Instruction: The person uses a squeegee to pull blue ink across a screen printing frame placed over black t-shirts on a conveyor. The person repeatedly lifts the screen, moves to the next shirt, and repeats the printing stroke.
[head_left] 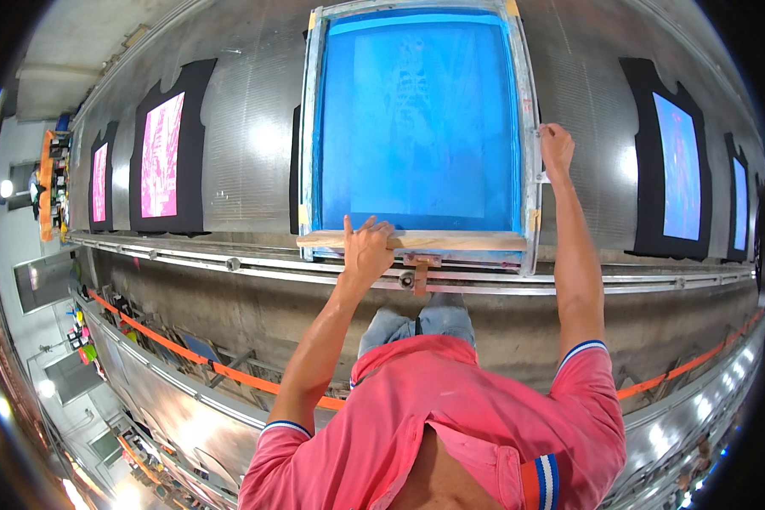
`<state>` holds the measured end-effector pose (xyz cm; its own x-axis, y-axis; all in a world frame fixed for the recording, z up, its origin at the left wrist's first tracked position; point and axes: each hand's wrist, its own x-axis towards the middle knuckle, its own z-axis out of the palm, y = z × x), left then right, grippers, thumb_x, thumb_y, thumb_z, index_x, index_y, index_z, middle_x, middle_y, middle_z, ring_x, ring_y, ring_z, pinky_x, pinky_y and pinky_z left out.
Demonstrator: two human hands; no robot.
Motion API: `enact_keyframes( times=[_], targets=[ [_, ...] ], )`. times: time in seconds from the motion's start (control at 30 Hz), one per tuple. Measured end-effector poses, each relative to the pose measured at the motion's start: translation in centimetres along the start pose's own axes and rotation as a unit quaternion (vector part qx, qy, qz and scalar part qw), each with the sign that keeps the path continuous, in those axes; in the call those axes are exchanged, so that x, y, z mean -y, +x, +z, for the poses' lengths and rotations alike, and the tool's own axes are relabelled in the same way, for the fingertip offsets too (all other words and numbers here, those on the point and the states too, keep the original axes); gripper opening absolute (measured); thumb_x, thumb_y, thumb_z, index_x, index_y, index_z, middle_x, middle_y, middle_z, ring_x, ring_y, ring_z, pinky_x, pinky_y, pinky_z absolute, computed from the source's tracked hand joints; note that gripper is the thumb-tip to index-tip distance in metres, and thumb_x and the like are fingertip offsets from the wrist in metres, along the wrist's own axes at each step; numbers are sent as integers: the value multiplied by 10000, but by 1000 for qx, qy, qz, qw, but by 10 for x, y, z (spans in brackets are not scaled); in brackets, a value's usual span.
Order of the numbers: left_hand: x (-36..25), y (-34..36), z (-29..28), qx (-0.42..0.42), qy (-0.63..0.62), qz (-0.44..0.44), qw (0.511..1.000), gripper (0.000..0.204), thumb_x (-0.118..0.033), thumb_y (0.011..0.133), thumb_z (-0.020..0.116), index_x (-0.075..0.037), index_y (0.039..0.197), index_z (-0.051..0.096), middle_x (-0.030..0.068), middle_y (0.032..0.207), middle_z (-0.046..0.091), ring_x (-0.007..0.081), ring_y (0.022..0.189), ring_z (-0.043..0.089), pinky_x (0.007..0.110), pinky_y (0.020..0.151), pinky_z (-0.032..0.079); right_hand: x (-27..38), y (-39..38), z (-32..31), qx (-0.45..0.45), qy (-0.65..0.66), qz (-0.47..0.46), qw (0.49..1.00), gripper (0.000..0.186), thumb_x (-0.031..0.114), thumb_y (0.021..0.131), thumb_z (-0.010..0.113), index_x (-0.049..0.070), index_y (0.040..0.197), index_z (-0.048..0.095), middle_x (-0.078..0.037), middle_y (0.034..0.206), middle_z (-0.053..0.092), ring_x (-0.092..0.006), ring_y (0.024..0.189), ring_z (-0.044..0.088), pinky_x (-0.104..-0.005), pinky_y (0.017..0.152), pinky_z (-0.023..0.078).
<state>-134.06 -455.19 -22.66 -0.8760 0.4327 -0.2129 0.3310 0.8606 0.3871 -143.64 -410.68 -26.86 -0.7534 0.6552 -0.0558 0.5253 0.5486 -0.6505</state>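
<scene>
A screen-printing frame (529,187) with blue mesh (416,127) lies in front of me, a faint pale design in its middle. Along its near edge runs a wooden squeegee (459,241); its blade is hidden below the wood. My left hand (367,251) is closed over the squeegee's left half, with the fingers across its top. At the frame's right side, my right hand (558,151) is curled, its fingertips pressed against the outer edge. Part of a black shirt (296,170) shows past the frame's left side.
Black shirts with pink panels (161,157) lie left on the long metal table (251,153); black shirts with blue panels (679,166) lie right. A metal rail (314,272) follows the table's near edge. Behind me runs an orange strip (204,361) beside another metal table.
</scene>
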Motion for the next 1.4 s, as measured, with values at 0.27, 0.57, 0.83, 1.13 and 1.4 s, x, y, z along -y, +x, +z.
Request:
enact_keyframes(
  times=[0.27,0.57,0.83,1.13,1.4],
  targets=[
    [35,-23,-25,-41,-40,19,998,308,-43,745,658,-116,1021,776,74,1203,726,310,1269,594,736,1118,235,64,-35,-9,-48,-4,-23,999,291,282,914,616,51,1022,757,-215,967,732,-429,947,693,-473,829,528],
    [237,-50,-98,-78,-1,29,997,228,-144,756,731,-157,976,790,57,1087,754,291,1189,646,705,1102,285,208,-127,109,-106,-15,-105,989,237,244,889,630,61,963,760,-200,953,735,-390,913,715,-480,807,559],
    [414,-87,-169,-49,15,13,999,223,-248,764,813,-150,963,788,116,964,761,337,1151,666,693,1075,319,344,-217,239,-106,32,-78,991,221,190,879,579,48,886,749,-258,869,714,-446,844,700,-517,778,566],
    [562,-110,-211,-69,37,-26,997,254,-115,750,736,-90,999,780,131,1110,745,360,1220,622,691,1133,247,445,-268,381,-51,86,-37,994,217,203,897,580,46,866,726,-246,851,711,-456,851,686,-531,779,561],
    [678,-130,-255,11,63,-74,995,385,-12,702,606,-101,1040,767,149,1064,746,390,1228,610,744,1138,157,504,-335,484,-15,123,-32,992,215,213,929,600,29,890,704,-253,806,694,-474,801,671,-550,753,535]
  ],
)
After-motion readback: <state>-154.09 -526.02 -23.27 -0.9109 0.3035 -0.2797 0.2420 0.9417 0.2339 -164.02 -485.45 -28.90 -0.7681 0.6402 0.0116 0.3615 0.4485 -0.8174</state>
